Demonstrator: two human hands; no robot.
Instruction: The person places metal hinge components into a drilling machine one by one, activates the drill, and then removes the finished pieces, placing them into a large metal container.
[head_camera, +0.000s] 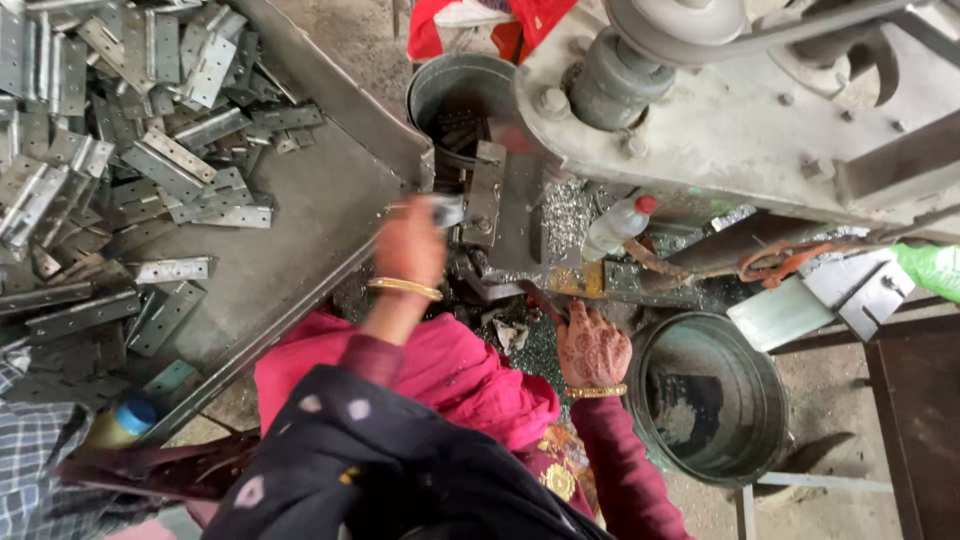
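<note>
two hands are up at the press: my left hand is blurred, fingers closed on a small metal plate that sticks out past the fingertips, beside the upright block. my right hand rests lower, fingers bent on the ledge below the brass piece; whether it grips i cannot tell. loose hinge plates heap on the tray, well left.

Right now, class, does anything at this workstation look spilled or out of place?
Yes. Fine metal shavings lie scattered over the machine bed, and a plastic bottle with a red cap lies tilted among them, odd beside working parts. The metal hinges lie in a loose heap, unstacked.
</note>
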